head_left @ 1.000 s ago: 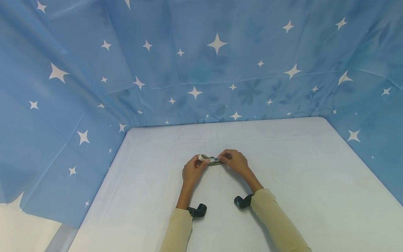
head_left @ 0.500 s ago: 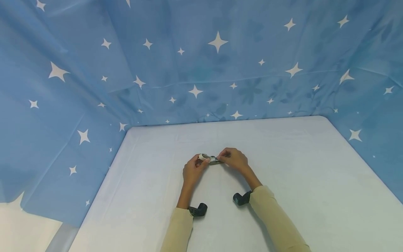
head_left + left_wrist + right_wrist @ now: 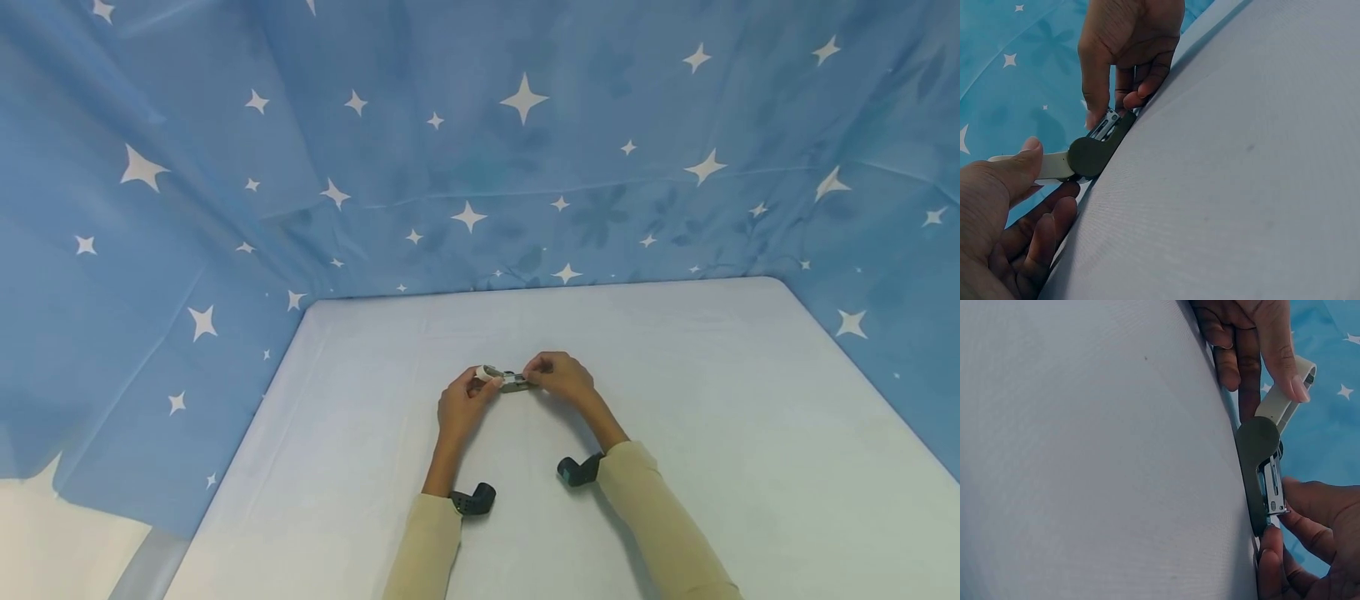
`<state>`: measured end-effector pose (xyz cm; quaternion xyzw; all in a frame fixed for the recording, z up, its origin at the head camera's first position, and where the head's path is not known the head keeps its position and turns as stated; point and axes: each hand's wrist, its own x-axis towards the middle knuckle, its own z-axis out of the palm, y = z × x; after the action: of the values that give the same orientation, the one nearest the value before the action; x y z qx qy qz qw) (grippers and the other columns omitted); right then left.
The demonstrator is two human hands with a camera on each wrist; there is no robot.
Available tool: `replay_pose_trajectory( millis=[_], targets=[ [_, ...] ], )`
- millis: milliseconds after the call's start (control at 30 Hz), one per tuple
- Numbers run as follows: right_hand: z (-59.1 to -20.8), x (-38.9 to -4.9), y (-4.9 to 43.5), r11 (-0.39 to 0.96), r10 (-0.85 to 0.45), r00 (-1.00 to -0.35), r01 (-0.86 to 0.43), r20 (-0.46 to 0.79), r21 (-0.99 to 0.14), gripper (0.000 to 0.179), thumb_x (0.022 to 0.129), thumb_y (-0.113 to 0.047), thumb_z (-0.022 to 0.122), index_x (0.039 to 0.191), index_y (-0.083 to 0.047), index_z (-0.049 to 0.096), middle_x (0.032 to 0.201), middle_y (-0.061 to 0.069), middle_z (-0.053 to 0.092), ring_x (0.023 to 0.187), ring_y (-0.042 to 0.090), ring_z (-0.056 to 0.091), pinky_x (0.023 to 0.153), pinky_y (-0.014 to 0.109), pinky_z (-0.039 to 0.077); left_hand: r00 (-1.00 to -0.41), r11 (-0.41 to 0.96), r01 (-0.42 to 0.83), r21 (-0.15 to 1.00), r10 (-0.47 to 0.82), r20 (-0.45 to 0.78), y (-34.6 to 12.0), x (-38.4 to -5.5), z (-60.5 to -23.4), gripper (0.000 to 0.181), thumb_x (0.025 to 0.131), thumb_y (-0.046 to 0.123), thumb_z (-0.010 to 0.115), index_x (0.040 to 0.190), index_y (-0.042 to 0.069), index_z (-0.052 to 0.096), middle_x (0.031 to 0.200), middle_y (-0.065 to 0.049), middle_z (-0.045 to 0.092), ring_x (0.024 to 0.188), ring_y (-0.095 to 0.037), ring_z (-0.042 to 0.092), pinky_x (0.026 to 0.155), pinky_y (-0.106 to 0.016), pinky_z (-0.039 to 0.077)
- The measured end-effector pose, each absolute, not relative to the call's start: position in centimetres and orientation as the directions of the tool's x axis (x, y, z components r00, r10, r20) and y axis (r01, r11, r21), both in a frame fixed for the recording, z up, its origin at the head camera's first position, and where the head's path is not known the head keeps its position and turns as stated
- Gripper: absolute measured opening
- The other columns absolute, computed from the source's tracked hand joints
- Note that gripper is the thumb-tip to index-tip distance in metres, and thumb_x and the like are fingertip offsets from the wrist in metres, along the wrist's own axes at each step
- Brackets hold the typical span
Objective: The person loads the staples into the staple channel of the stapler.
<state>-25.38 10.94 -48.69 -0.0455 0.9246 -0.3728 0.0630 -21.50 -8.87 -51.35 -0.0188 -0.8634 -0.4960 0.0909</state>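
A small stapler (image 3: 514,382) is held between both hands over the white table, its top swung up. Its cream top cover (image 3: 1055,165) is pinched by my left hand (image 3: 459,410), thumb on one side and fingers below. The dark green base (image 3: 1251,469) lies low, right along the tabletop. Between cover and base the silver staple magazine (image 3: 1274,487) is exposed. At the magazine's far end my right hand (image 3: 564,380) pinches, its thumb and index finger by the metal tip and another fingertip at the end of the base.
The white-covered table (image 3: 360,433) spreads around the hands. A blue curtain with white stars (image 3: 480,167) stands along its back and sides. A dark wrist camera (image 3: 474,499) sits on the left wrist, another camera (image 3: 579,472) on the right.
My right fingertips edge in slightly toward the left hand, then back out along the magazine, leaving a bit more metal in sight. The left hand keeps its grip; the head view shifts slightly.
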Motion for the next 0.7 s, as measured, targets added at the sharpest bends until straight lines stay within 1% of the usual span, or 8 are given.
replay_pose_trajectory(
  millis=[100, 233, 467, 633, 700],
  targets=[
    [-48.6, -25.2, 10.8, 0.718, -0.119, -0.989, -0.022, -0.091, -0.695, 0.015, 0.089, -0.032, 0.069, 0.093, -0.018, 0.073, 0.102, 0.002, 0.073, 0.091, 0.021, 0.062, 0.079, 0.038, 0.043, -0.983, 0.505, 0.122, 0.854, -0.055, 0.173, -8.9, -21.5, -51.3, 0.035, 0.086, 0.044, 0.072, 0.112, 0.019, 0.071, 0.095, -0.002, 0.076, 0.069, -0.007, 0.058, 0.067, -0.027, 0.043],
    [-48.5, -25.2, 10.8, 0.716, -0.108, -0.99, -0.014, -0.091, -0.698, 0.014, 0.089, -0.031, 0.069, 0.092, -0.017, 0.072, 0.103, 0.003, 0.073, 0.094, 0.021, 0.063, 0.082, 0.041, 0.045, -0.984, 0.509, 0.121, 0.852, -0.054, 0.171, -8.9, -21.5, -51.3, 0.037, 0.086, 0.045, 0.072, 0.112, 0.019, 0.071, 0.093, -0.001, 0.076, 0.069, -0.007, 0.057, 0.068, -0.027, 0.043],
    [-48.7, -25.2, 11.0, 0.702, -0.119, -0.989, -0.018, -0.092, -0.712, 0.013, 0.09, -0.029, 0.069, 0.092, -0.017, 0.072, 0.099, 0.001, 0.072, 0.091, 0.019, 0.061, 0.08, 0.038, 0.044, -0.985, 0.503, 0.116, 0.856, -0.049, 0.163, -8.9, -21.5, -51.4, 0.036, 0.086, 0.045, 0.072, 0.111, 0.02, 0.071, 0.091, -0.001, 0.075, 0.068, -0.007, 0.054, 0.066, -0.026, 0.041],
    [-49.1, -25.2, 11.6, 0.667, -0.183, -0.98, -0.066, -0.077, -0.742, 0.017, 0.091, -0.03, 0.068, 0.098, -0.016, 0.072, 0.103, 0.003, 0.072, 0.098, 0.021, 0.063, 0.086, 0.042, 0.046, -0.988, 0.529, 0.116, 0.841, -0.029, 0.155, -8.9, -21.5, -51.2, 0.033, 0.086, 0.043, 0.072, 0.108, 0.018, 0.072, 0.088, -0.003, 0.073, 0.065, -0.008, 0.05, 0.062, -0.025, 0.038],
    [-49.2, -25.2, 12.0, 0.64, -0.223, -0.972, -0.09, -0.073, -0.763, 0.019, 0.091, -0.029, 0.069, 0.103, -0.015, 0.072, 0.105, 0.004, 0.072, 0.097, 0.021, 0.063, 0.085, 0.042, 0.047, -0.987, 0.548, 0.121, 0.828, -0.024, 0.161, -8.9, -21.7, -51.1, 0.031, 0.087, 0.041, 0.072, 0.107, 0.017, 0.072, 0.088, -0.004, 0.074, 0.063, -0.007, 0.049, 0.06, -0.025, 0.038]
  ],
)
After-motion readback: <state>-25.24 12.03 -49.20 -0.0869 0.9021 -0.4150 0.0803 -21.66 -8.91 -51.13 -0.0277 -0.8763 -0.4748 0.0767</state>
